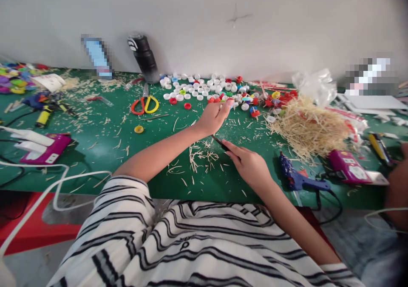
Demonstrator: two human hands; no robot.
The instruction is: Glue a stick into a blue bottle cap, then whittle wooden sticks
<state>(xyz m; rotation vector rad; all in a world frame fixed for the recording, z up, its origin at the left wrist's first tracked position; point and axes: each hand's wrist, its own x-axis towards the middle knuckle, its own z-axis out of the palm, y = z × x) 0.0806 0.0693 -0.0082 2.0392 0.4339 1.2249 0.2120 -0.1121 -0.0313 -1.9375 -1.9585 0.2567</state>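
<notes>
My left hand (215, 116) reaches across to the scattered bottle caps (210, 85) on the green table (172, 144). Its fingers are pinched together near a small light-blue and white piece; what exactly they hold is too small to tell. My right hand (250, 164) is closed around a thin dark tool (220, 143), whose tip points up and left, close to my left wrist. Below the tip lies a loose pile of pale shavings (204, 156).
Orange-and-yellow scissors (145, 102) and a black bottle (145, 60) stand or lie back left. At right are a straw heap (310, 128), a blue glue gun (299, 177) and a purple power block (349, 167). Another purple block (47, 149) sits left. Another person's arm (397, 189) shows far right.
</notes>
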